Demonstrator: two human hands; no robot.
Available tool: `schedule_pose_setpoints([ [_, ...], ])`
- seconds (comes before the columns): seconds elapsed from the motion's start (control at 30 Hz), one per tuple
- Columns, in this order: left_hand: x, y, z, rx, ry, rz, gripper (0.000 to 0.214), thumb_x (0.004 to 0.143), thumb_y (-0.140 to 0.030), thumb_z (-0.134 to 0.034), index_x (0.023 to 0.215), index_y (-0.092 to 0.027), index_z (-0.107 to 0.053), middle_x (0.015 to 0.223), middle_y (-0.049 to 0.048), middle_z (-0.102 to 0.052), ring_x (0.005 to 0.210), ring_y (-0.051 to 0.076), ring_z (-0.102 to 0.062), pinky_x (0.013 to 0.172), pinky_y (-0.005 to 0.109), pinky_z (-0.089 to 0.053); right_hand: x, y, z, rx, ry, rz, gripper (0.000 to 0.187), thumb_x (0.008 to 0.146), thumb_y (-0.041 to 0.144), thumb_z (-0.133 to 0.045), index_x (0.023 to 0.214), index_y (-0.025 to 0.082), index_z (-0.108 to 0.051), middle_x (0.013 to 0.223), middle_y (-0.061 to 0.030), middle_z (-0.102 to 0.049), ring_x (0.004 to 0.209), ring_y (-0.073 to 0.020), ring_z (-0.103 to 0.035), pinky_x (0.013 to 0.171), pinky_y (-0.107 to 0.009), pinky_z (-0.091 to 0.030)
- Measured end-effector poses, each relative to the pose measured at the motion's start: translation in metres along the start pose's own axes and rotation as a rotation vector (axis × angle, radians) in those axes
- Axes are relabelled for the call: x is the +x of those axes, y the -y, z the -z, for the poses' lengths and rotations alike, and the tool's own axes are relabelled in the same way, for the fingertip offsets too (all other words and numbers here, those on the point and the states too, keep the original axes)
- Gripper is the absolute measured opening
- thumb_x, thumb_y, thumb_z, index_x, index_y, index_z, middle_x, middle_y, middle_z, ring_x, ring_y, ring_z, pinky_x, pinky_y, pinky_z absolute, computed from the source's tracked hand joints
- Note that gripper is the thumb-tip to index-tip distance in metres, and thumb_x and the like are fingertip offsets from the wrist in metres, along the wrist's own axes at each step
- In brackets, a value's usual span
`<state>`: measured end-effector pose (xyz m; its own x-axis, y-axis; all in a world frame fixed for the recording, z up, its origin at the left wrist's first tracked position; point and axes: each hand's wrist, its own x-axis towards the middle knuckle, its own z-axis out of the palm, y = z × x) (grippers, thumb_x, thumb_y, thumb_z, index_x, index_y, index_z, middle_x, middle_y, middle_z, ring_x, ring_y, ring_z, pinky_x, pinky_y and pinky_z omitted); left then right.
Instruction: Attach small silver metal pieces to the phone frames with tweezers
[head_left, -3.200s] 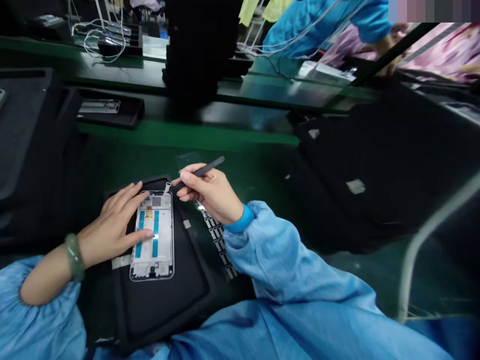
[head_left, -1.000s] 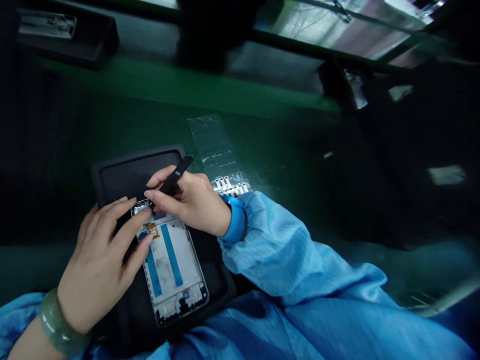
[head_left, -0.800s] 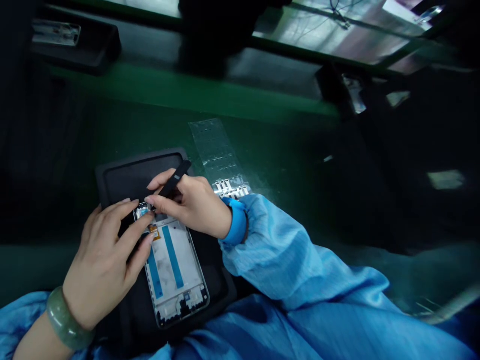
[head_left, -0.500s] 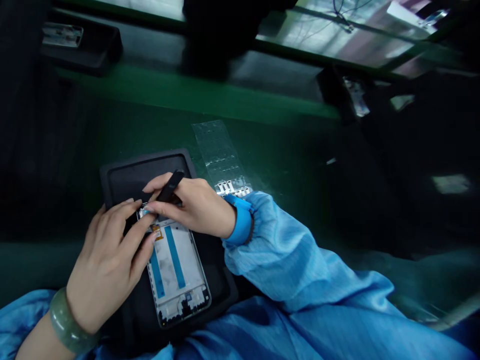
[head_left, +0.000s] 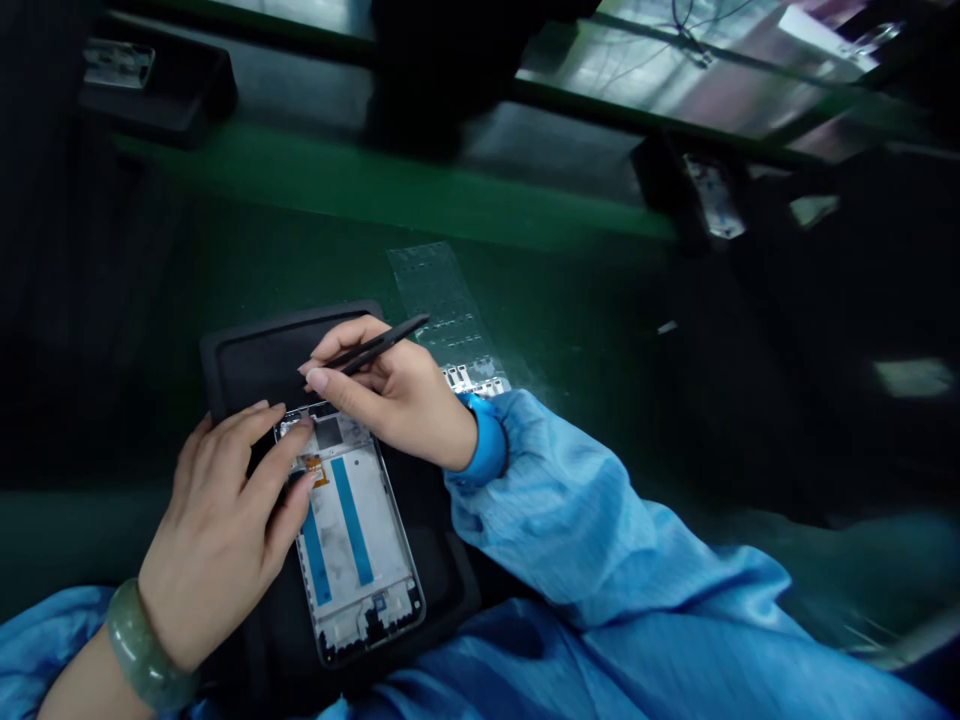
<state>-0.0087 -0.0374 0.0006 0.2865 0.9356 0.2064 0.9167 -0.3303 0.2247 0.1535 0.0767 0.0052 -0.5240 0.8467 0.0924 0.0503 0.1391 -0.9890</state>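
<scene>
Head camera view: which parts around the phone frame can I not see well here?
Head view:
- Tips of the black tweezers: hidden by the right hand.
- Top end of the phone frame: partly covered by the left hand.
- Orange flex tab: too small for detail.

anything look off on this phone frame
Grey smudges mark the white panel of the phone frame between its blue strips, so it looks unclean; whether dirt or adhesive residue, I cannot tell.

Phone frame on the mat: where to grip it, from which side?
Pinch the phone frame by its long rims near the lower end, coming from the near side. It lies flat on the black mat, and the left hand covers the upper end, with the right hand holding tweezers above it.
</scene>
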Motion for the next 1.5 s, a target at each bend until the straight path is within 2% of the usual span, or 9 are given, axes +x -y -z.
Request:
schedule_pose_setpoints([
  [0.5,-0.001,0.002,0.001,-0.01,0.043,0.002,0.039,0.089,-0.03,-0.05,0.125,-0.017,-0.05,0.123,0.0156,-0.047,0.121,0.032,-0.045,0.102,0.057,-0.037,-0.006,-0.002,-0.002,-0.187,0.032,0.096,0.012,0.083,0.023,-0.057,0.092,0.016,-0.054,0.087,-0.0016,-0.062,0.078,-0.0105,-0.061,0.068,-0.021,-0.052],
  [0.77,-0.001,0.002,0.001,0.003,0.035,-0.018,0.038,0.088,-0.03,-0.05,0.124,-0.015,-0.049,0.123,0.0167,-0.047,0.12,0.033,-0.045,0.101,0.057,-0.038,-0.01,0.002,-0.006,-0.416,0.03,0.252,0.007,0.087,0.02,-0.049,0.092,0.017,-0.054,0.092,-0.0024,-0.063,0.084,-0.0116,-0.061,0.077,-0.023,-0.048],
  [0.97,0.0,0.003,0.001,0.004,0.025,-0.032,0.037,0.088,-0.029,-0.051,0.121,-0.013,-0.051,0.121,0.0175,-0.048,0.118,0.033,-0.046,0.1,0.057,-0.039,-0.012,0.002,-0.008,-0.519,0.04,0.331,0.008,0.088,0.02,-0.047,0.089,0.017,-0.054,0.086,-0.002,-0.063,0.079,-0.0115,-0.06,0.073,-0.023,-0.048],
  [1.1,-0.001,0.003,0.0,-0.011,0.03,-0.024,0.041,0.088,-0.029,-0.051,0.127,-0.015,-0.048,0.124,0.017,-0.047,0.121,0.033,-0.045,0.102,0.057,-0.037,-0.01,0.0,-0.005,-0.376,-0.005,0.251,0.006,0.086,0.022,-0.053,0.089,0.017,-0.055,0.089,-0.0016,-0.063,0.077,-0.0099,-0.061,0.071,-0.021,-0.05],
  [1.23,-0.002,0.003,0.0,-0.024,0.036,-0.011,0.041,0.089,-0.03,-0.05,0.127,-0.016,-0.049,0.125,0.0162,-0.047,0.122,0.032,-0.044,0.103,0.057,-0.036,-0.008,-0.002,-0.004,-0.287,0.009,0.161,0.01,0.087,0.026,-0.054,0.088,0.017,-0.056,0.089,-0.0012,-0.063,0.073,-0.0087,-0.062,0.069,-0.02,-0.052],
  [1.5,-0.002,0.002,0.0,-0.031,0.031,-0.015,0.04,0.088,-0.028,-0.052,0.125,-0.015,-0.05,0.124,0.0168,-0.047,0.122,0.032,-0.044,0.104,0.057,-0.035,-0.007,0.0,-0.004,-0.353,0.049,0.191,0.011,0.086,0.026,-0.057,0.09,0.016,-0.057,0.087,-0.0011,-0.064,0.075,-0.0102,-0.063,0.068,-0.021,-0.05],
])
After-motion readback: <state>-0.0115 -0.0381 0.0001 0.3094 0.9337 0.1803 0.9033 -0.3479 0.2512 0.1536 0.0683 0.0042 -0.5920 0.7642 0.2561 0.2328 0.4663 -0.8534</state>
